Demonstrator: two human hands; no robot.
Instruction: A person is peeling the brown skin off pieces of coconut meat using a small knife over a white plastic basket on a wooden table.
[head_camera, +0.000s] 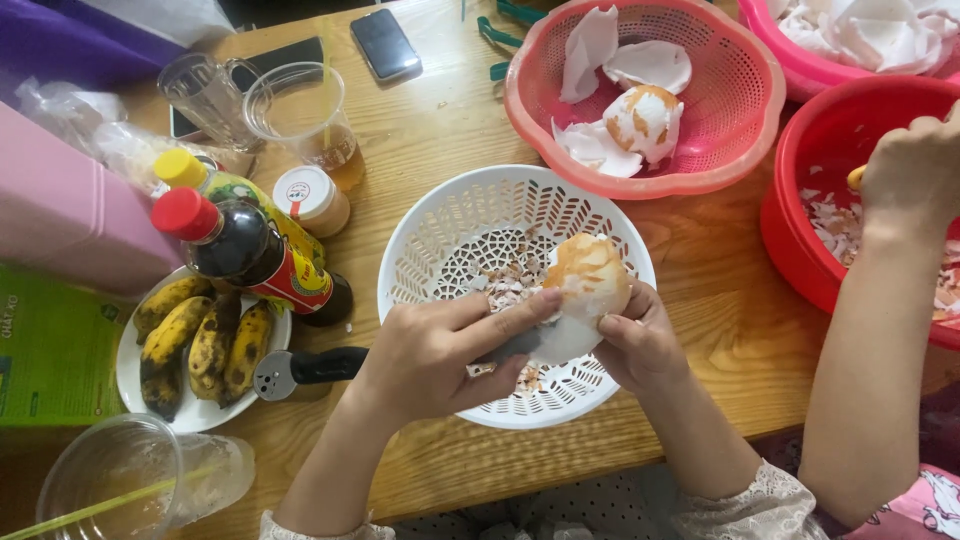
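Peeling step in hand, by the look of it: a boiled egg (588, 285), brown-mottled on top w/ white shell lower down, is held over the white plastic colander (420, 240), and shell bits lie in the colander's base right under it. Right hand (640, 345) is closed round the egg from below and the side, cupping it. Left hand (440, 355) reaches across, thumb and forefinger pinched at the egg's lower left edge where shell meets the bared part, so it's gripping shell rather than the egg itself; exact fingertip contact is partly hidden. Egg sits b/w the two hands, touching both, just above the colander rim's near side. Judging from how much shell shows, roughly the top is bared and the lower part is not yet done; next move prob calls for a light pull, w/ the right hand turning the egg, not squeezing, since the flesh would tear easily. Pink basket (745, 100) behind holds a partly peeled egg and big shell pieces. Another person's arm (860, 360) reaches into the red basin (800, 230) at right.
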